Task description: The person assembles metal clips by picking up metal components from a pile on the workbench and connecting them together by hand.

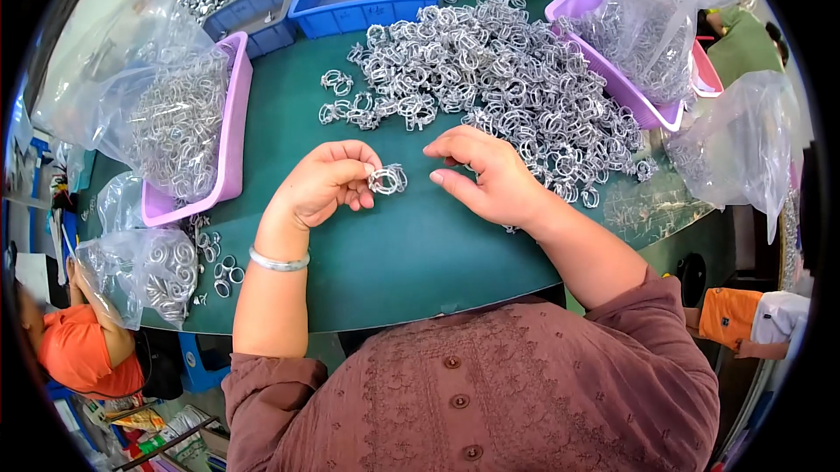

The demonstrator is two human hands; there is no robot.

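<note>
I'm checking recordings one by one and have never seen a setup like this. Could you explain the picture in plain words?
There is no machine here: a person works with two bare hands. The picture comes from the left of two fisheye cameras worn on the head, looking down, so straight edges bend near its rim.

The left hand holds a small, silvery, looped piece between thumb and fingers. The right hand is beside it, thumb and forefinger apart, with nothing visible between them.

On the green tabletop lies a large pile of similar pieces. Beyond are two blue bins; at either side, a lilac tray holds a clear bag of silvery pieces.
</note>
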